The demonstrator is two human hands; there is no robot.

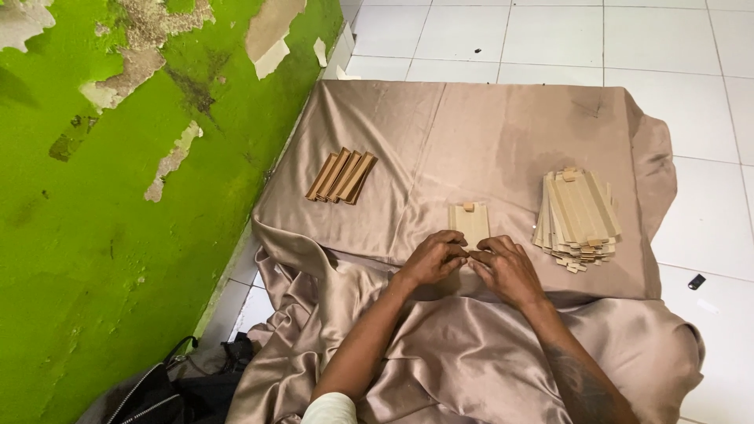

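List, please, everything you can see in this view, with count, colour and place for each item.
Wooden panel: one, pale tan, on the cloth, touched by both hands.
Stack of panels: one pile, pale tan, to the right on the cloth.
Wooden strips: one small row, brown, to the left on the cloth.
Satin cloth: one, beige, spread over the floor and lap.
Wall: green, peeling, left.
Floor tiles: white, top and right.
Bag: one, black, bottom left.
Small dark object: one, on tiles, right.
Left hand: on the panel's near edge.
Right hand: beside it, fingertips meeting.
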